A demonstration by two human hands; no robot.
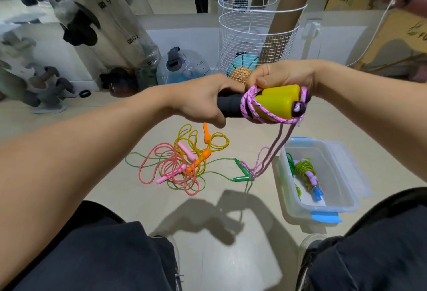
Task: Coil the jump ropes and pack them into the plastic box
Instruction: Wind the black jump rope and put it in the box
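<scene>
From the head camera, the left hand (203, 103) was clenched round the black foam grips (227, 105) of a jump rope, while the right hand (280, 78) pinched turns of pink braided cord (248, 105) wound over the two yellow handle ends (276, 103). Loose cord trailed from below the right hand to the floor, its tail lying across the green handles (242, 172) of a rope in the tangled pile (182, 163) beneath the left hand. The plastic box (323, 207) sat below the right hand, with one coiled green rope (302, 167) inside. The trailing cord appeared likely to snag those green handles and drag the pile along. The few turns might also slip off the smooth yellow ends if the right-hand pinch eased.
</scene>
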